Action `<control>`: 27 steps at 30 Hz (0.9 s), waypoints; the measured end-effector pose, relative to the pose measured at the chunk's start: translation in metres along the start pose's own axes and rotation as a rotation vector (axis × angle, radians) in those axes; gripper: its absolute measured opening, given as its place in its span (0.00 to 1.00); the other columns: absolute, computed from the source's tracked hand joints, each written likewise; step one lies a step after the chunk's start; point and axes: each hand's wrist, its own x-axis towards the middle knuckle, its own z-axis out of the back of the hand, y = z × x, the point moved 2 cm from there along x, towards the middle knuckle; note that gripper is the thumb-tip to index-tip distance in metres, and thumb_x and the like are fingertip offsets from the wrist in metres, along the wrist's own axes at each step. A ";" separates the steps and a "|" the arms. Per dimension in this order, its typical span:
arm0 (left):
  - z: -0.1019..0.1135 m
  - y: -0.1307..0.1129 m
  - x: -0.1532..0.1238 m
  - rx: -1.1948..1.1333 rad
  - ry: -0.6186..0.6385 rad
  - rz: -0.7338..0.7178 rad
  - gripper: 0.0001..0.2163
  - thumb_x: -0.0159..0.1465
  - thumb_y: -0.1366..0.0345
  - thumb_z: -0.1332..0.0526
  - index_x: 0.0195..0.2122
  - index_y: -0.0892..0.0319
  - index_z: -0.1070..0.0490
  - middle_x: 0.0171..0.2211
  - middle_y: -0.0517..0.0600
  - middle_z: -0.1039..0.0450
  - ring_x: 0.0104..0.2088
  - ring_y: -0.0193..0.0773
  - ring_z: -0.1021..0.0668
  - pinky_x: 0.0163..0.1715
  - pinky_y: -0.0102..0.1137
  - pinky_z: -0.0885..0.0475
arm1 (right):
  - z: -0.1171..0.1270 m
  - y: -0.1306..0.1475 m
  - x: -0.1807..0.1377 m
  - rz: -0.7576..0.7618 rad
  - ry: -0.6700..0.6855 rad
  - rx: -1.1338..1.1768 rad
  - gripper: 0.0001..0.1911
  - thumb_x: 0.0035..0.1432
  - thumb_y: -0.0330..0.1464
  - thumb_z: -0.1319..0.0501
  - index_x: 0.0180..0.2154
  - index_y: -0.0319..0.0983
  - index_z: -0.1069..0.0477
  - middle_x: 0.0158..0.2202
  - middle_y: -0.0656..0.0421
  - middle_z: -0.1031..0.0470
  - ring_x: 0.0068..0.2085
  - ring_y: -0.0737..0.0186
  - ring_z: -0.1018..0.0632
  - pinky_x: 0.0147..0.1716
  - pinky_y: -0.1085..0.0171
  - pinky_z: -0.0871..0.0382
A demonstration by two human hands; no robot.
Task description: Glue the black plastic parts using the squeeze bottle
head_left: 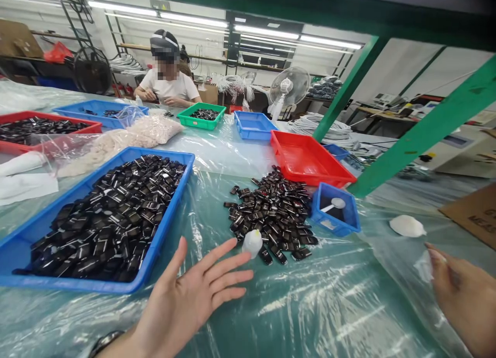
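Observation:
My left hand (pixel 194 296) hovers palm-up over the plastic-covered table, fingers spread and holding nothing. Its fingertips point toward a small white bottle (pixel 252 243) that stands at the near edge of a loose pile of small black glossy parts (pixel 273 213). My right hand (pixel 457 291) is at the lower right, fingers pinched on a small white wad of cloth or tissue (pixel 423 266). A large blue tray (pixel 23 244) heaped with the same black parts lies left of my left hand.
A small blue bin (pixel 349 221) holds a white piece right of the pile. An empty red tray (pixel 306 159), blue tray (pixel 251 124), green tray (pixel 201 121) and bagged white material (pixel 127 136) lie behind. A white pad (pixel 406 226), cardboard (pixel 473 213) and green beam (pixel 426 128) are right. A seated person (pixel 168 87) works opposite.

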 end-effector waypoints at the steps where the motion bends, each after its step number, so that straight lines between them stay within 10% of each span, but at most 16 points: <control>1: -0.001 0.000 0.000 -0.001 0.005 0.003 0.38 0.68 0.39 0.66 0.60 0.60 0.32 0.58 0.55 0.29 0.58 0.49 0.27 0.58 0.41 0.33 | 0.000 0.002 0.001 -0.019 0.013 0.000 0.44 0.64 0.52 0.65 0.51 0.24 0.25 0.27 0.30 0.22 0.22 0.41 0.25 0.19 0.52 0.40; 6: 0.003 -0.001 0.003 0.102 -0.052 -0.004 0.39 0.68 0.40 0.69 0.59 0.61 0.31 0.55 0.57 0.27 0.56 0.48 0.25 0.56 0.41 0.30 | 0.006 0.013 0.008 -0.112 0.116 0.036 0.46 0.63 0.50 0.62 0.53 0.12 0.30 0.19 0.28 0.25 0.16 0.45 0.30 0.15 0.54 0.44; 9: 0.020 0.004 0.006 0.593 -0.273 -0.057 0.38 0.70 0.44 0.73 0.53 0.61 0.29 0.49 0.59 0.22 0.47 0.47 0.19 0.47 0.42 0.22 | 0.015 0.020 0.009 -0.136 0.129 0.067 0.47 0.60 0.54 0.61 0.49 0.19 0.24 0.22 0.29 0.23 0.20 0.42 0.25 0.15 0.55 0.44; 13: 0.034 0.018 0.012 1.161 -0.487 -0.228 0.18 0.71 0.50 0.51 0.50 0.54 0.31 0.51 0.56 0.26 0.51 0.51 0.23 0.49 0.48 0.26 | 0.026 0.042 0.008 -0.173 0.071 0.152 0.51 0.53 0.62 0.62 0.38 0.27 0.18 0.28 0.30 0.20 0.27 0.36 0.20 0.18 0.54 0.40; 19: 0.028 0.032 0.048 1.470 -0.428 -0.488 0.19 0.62 0.62 0.35 0.53 0.53 0.35 0.60 0.55 0.39 0.62 0.57 0.39 0.60 0.57 0.46 | 0.036 0.122 0.010 -0.099 0.137 0.525 0.30 0.59 0.54 0.50 0.33 0.39 0.21 0.31 0.46 0.17 0.30 0.47 0.18 0.26 0.58 0.30; 27: 0.020 0.030 0.047 1.502 -0.185 -0.374 0.13 0.69 0.62 0.42 0.53 0.56 0.37 0.51 0.56 0.30 0.52 0.50 0.28 0.52 0.47 0.33 | 0.059 0.244 0.004 0.117 0.435 1.089 0.16 0.64 0.41 0.46 0.48 0.41 0.29 0.46 0.51 0.22 0.46 0.53 0.23 0.45 0.56 0.30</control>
